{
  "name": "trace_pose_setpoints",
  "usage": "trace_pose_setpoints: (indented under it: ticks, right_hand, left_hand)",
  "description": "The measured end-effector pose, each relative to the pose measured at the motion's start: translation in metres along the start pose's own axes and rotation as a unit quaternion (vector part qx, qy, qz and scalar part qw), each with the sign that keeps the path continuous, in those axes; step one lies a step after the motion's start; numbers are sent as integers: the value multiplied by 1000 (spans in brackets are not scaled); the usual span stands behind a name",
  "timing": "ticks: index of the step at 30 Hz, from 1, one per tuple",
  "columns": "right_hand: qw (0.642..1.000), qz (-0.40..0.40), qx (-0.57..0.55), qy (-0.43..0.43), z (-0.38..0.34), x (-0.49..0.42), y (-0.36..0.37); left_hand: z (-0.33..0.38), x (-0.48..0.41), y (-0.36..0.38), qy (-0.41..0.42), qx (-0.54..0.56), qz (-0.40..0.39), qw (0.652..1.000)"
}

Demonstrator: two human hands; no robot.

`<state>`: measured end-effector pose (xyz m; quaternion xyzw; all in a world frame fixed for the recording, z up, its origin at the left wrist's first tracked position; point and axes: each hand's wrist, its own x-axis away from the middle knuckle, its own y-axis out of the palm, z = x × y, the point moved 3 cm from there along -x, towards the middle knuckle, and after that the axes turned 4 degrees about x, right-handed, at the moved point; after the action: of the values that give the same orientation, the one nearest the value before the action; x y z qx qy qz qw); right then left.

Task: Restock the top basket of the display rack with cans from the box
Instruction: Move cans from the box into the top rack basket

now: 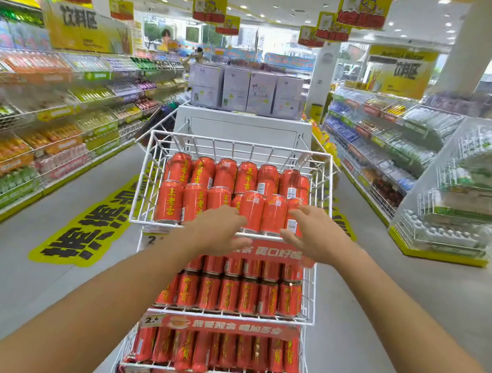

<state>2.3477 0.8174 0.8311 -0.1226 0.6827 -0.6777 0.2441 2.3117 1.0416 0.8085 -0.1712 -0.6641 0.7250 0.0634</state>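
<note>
The top basket (151, 172) of the white wire display rack stands straight ahead, holding two rows of upright red cans (196, 188) with yellow lettering. My left hand (219, 230) reaches over the basket's front rim with loose fingers near the front-row cans. My right hand (311, 231) is at the front right, its fingers spread against two front-row cans (263, 213). Neither hand clearly grips a can. No box is in view.
Lower baskets (311, 308) of the rack hold more red cans, with bottles at the bottom. A white cabinet (242, 128) topped with pale cartons stands behind the rack. Drink shelves line the aisles left (40, 123) and right (387, 150); a wire rack (459, 202) stands far right.
</note>
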Motion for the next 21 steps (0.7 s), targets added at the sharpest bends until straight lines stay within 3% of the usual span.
trace_pose_setpoints:
  ticks: [5, 14, 21]
  right_hand:
    - [999, -30, -20, 26, -67, 86, 31]
    - [992, -116, -46, -11, -171, 143, 125]
    - [962, -244, -115, -28, -234, 192, 314]
  left_hand:
    - [11, 90, 32, 45, 8, -43, 998]
    - [-28, 229, 138, 8, 84, -180, 980]
    - [-58, 333, 314, -71, 161, -314, 933]
